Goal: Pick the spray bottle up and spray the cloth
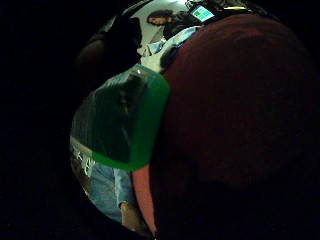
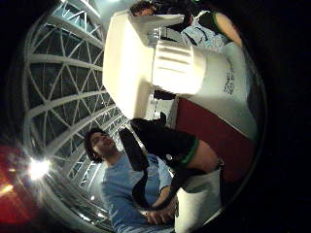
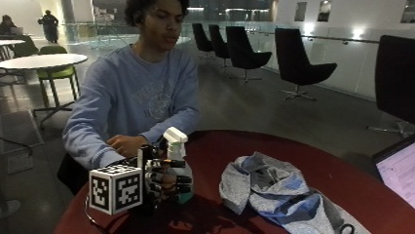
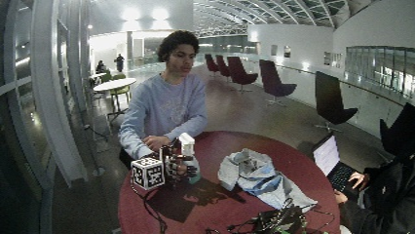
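Note:
A spray bottle (image 3: pixel 176 152) with a white trigger head and a green see-through body stands upright on the round dark red table (image 3: pixel 214 214). My gloved right hand (image 3: pixel 166 179) is wrapped round the bottle's body, fingers curled across its front. Up close, the green body (image 1: pixel 122 117) fills the little finger side palm view, and the white spray head (image 2: pixel 146 60) fills the thumb side palm view. A crumpled blue-grey cloth (image 3: pixel 275 190) lies on the table to the right of the bottle, a short way from it. The bare left hand (image 3: pixel 126 145) rests on the table's edge behind the bottle.
An open laptop (image 3: pixel 395 168) stands at the table's right edge. In the wide outside view another person types on that laptop (image 4: pixel 332 163), and a bundle of cables and a device (image 4: pixel 275 222) lies at the table's front.

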A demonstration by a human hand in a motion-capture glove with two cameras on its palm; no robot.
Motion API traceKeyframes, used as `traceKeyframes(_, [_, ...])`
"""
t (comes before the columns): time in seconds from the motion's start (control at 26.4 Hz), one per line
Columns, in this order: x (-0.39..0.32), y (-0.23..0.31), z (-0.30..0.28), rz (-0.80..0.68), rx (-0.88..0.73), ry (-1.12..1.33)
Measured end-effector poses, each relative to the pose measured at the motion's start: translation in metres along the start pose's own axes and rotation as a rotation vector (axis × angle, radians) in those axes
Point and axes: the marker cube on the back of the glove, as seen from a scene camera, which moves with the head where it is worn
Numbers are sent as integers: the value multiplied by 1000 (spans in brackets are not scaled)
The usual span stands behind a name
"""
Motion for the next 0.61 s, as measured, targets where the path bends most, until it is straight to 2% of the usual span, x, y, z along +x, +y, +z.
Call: traceKeyframes(0.61, [3, -33, 29, -34, 183, 49])
